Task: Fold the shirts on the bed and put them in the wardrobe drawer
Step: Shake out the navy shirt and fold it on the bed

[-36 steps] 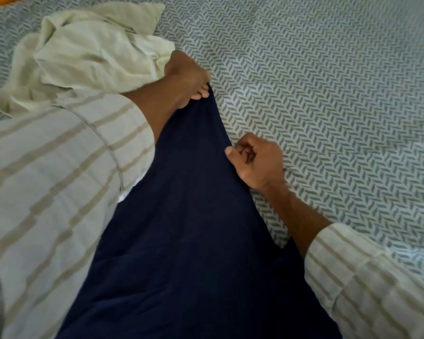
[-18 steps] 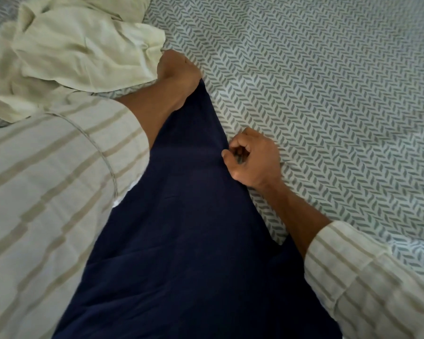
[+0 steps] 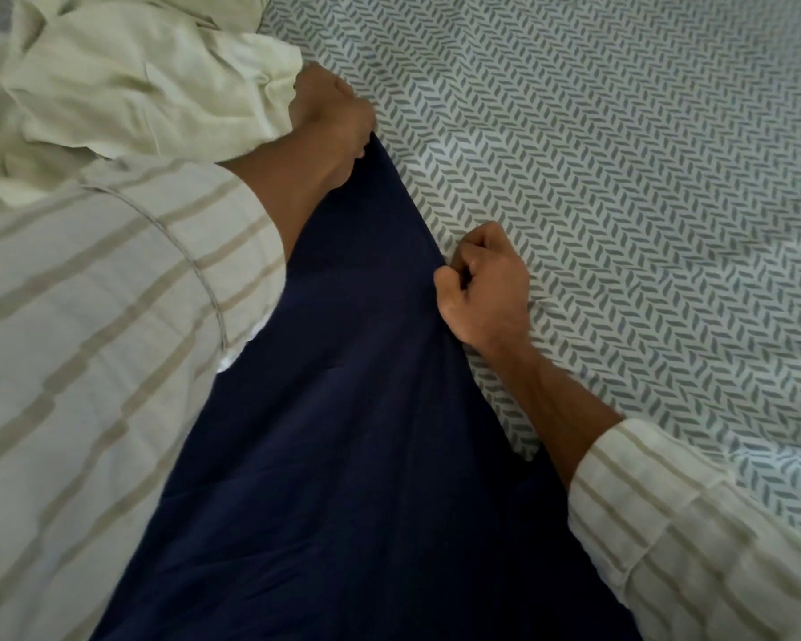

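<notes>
Stretching from bottom centre to upper centre, the dark navy cloth shirt [image 3: 343,455] lay lengthwise on the grey-white herringbone bedsheet [image 3: 620,201]; left hand [image 3: 331,118] gripped its far tip, right hand [image 3: 486,289] pinched its rt edge. Crumpled cream shirt [image 3: 126,71] upper left.

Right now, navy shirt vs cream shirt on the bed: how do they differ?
The navy shirt is dark and pulled out long and smooth; the cream shirt is pale and lies crumpled in a heap. The left hand and right hand both grip the navy shirt's edge; neither holds the cream shirt. Both lie on the patterned bedsheet, neither yet folded.
</notes>
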A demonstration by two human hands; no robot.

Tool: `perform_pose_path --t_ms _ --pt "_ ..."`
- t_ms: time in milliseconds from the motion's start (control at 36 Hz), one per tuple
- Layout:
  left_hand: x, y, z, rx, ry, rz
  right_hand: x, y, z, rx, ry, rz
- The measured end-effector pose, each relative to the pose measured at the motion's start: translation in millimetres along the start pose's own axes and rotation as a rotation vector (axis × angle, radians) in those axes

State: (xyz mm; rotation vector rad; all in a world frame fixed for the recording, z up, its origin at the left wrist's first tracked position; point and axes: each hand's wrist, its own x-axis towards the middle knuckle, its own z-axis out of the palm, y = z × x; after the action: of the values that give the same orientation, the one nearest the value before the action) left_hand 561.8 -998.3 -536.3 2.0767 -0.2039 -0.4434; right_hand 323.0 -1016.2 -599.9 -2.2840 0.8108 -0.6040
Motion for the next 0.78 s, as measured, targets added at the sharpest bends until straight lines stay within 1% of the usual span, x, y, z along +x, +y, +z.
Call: perform_pose_path --t_ms 28,83,139,250,278,333,361,417,444,500,528,556,583,667,722,778 --pt "-1 -2 1 -0.024 -0.022 -0.030 0 -1 0 -0.031 -0.012 0.017" --pt "-5 -8 5 -0.022 -0.029 0.002 0 -2 1 -0.074 -0.029 0.043" --pt "-12 -11 6 0.071 -0.011 0.137 1 -3 0 -0.112 -0.038 0.053" --pt "-48 -13 -6 0.404 -0.026 0.442 2 -3 0 -0.119 -0.046 0.026" --pt "-67 -14 -14 0.461 -0.034 0.503 2 -4 0 -0.122 -0.047 0.013" --pt "-109 -24 -34 0.556 -0.069 0.568 2 -5 -1 -0.124 -0.048 0.001" --pt "-134 -34 -47 0.588 -0.117 0.571 1 -5 -1 -0.120 -0.047 -0.001" --pt "-187 -55 -72 0.674 -0.265 0.552 1 -5 -2 -0.117 -0.040 0.001" --pt "-213 -66 -81 0.763 -0.367 0.519 2 -5 -3 -0.116 -0.051 0.005" --pt "-258 -89 -88 1.030 -0.608 0.395 2 -6 -4 -0.105 -0.087 0.013" --pt "-272 -98 -87 1.127 -0.704 0.347 1 -7 -6 -0.101 -0.105 0.019" --pt "-281 -106 -84 1.167 -0.765 0.314 0 -8 -8 -0.103 -0.116 0.025" --pt "-286 -109 -80 1.163 -0.784 0.300 0 -11 -11 -0.109 -0.120 0.034" --pt "-288 -112 -79 1.117 -0.734 0.333 -11 -20 -17 -0.133 -0.134 0.090" --pt "-287 -113 -78 1.105 -0.721 0.351 -25 -25 -19 -0.060 -0.147 0.167" --pt "-291 -116 -86 1.101 -0.734 0.346 -49 -34 -27 0.004 -0.221 0.183"
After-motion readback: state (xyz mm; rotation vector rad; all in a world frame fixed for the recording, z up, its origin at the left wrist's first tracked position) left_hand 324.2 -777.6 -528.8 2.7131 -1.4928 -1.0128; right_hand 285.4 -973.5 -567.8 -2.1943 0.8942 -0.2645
